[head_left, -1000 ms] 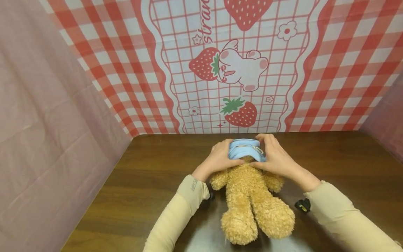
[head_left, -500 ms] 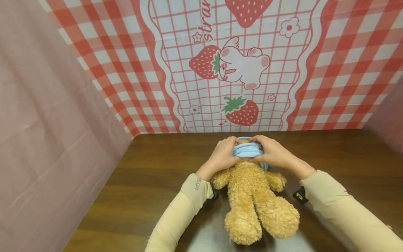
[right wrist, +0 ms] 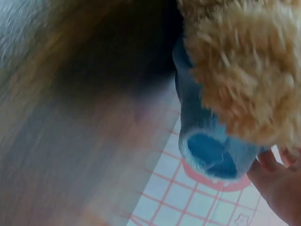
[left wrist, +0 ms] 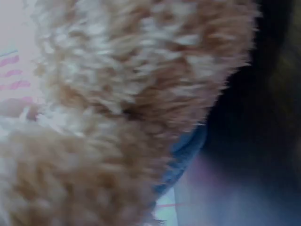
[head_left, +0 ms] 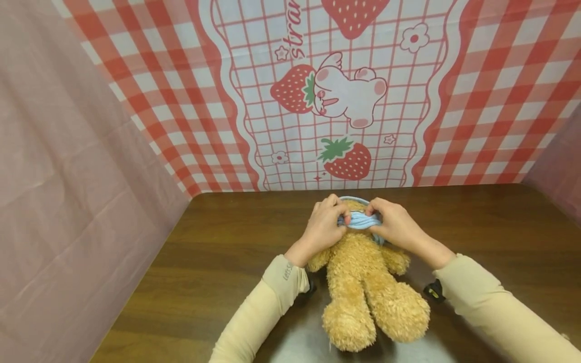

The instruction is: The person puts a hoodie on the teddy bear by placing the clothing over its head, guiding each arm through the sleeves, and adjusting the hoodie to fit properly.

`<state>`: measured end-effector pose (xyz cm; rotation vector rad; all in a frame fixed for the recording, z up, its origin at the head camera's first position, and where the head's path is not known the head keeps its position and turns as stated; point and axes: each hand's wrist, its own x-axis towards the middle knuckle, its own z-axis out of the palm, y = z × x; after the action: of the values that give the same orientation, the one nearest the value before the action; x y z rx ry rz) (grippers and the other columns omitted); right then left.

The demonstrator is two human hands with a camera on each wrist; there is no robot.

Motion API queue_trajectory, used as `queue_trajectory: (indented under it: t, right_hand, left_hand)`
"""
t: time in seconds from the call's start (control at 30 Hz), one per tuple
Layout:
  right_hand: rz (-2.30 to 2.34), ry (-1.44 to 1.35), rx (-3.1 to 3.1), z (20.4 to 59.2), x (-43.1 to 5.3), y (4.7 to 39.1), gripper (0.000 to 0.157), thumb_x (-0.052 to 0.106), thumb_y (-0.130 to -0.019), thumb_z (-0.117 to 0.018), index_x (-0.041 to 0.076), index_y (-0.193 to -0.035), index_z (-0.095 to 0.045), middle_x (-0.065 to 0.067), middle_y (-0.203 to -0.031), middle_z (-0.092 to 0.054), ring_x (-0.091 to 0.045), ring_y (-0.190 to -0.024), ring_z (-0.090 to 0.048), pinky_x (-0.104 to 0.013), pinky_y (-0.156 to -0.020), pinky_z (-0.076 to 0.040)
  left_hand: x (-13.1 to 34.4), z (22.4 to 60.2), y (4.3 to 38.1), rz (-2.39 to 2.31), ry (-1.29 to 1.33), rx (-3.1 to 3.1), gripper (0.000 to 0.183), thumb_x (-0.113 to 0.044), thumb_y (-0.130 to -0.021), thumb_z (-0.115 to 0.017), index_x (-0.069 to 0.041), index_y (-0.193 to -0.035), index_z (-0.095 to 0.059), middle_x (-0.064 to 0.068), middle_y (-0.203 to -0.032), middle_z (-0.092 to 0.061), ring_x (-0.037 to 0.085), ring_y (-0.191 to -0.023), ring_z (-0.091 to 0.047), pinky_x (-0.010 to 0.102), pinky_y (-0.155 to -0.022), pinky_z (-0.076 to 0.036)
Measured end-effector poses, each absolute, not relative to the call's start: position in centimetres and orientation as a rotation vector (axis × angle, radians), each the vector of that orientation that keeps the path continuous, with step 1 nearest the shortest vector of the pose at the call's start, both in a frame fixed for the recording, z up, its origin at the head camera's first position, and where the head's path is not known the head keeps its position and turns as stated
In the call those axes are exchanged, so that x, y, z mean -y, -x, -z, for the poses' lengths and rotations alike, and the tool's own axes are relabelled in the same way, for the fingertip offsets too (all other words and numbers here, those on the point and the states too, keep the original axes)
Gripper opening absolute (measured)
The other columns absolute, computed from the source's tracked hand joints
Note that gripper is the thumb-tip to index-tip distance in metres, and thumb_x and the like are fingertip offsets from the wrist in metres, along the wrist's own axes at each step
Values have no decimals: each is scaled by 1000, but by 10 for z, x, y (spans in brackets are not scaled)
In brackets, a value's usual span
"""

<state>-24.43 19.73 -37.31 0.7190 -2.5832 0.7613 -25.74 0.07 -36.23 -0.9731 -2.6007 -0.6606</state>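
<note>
A tan plush teddy bear (head_left: 356, 262) lies on its back, feet toward me. Light blue clothing (head_left: 361, 220) is bunched across its head, with fur showing above the folds and a blue edge behind. My left hand (head_left: 321, 224) pinches the bunched cloth on one side; my right hand (head_left: 399, 226) pinches it on the other. In the right wrist view, a blue sleeve (right wrist: 211, 153) hangs with its round opening showing, near the fingers of my right hand (right wrist: 277, 183). Fur fills most of the left wrist view, with a strip of blue cloth (left wrist: 183, 155) below it.
The bear rests on a dark brown wooden table (head_left: 218, 262). Behind the table hangs a red-and-white checked cloth (head_left: 490, 101) with strawberry prints. A pale pink curtain (head_left: 81, 166) stands along the left, and another pink cloth (head_left: 558, 156) is at the right.
The blue clothing has been pulled down from the top of the bear's head and bunched, baring fur above it. My fingers have curled in and drawn closer together on the cloth.
</note>
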Motion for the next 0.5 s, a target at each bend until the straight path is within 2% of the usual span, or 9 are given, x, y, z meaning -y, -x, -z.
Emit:
queue_trajectory:
  t: [0.2, 0.4, 0.5]
  right_hand:
    - [-844, -753, 2606, 372, -203, 242, 14, 7, -74, -73, 14, -82, -62, 3, -81, -57, -9, -69, -49, -27, -61, -42]
    - [-880, -871, 2678, 370, -206, 242, 9, 24, -76, -73, 21, -77, -65, 4, -90, -54, -10, -77, -50, -27, -63, -43]
    - [-869, -925, 2700, 370, -206, 242, 10, 27, -77, -72, 22, -76, -64, 1, -95, -50, -11, -80, -49, -27, -63, -41]
  left_hand:
    - [0, 367, 255, 646, 940, 2601, 28, -13, -79, -66, -16, -105, -56, -2, -100, -55, 11, -90, -51, 33, -86, -38]
    - [0, 369, 256, 580, 959, 2643, 21, -18, -79, -66, -19, -96, -55, -6, -94, -54, 11, -84, -49, 33, -87, -35]
    - [1, 369, 256, 557, 1000, 2671, 19, -21, -79, -67, -20, -93, -54, -7, -93, -52, 11, -85, -46, 34, -90, -34]
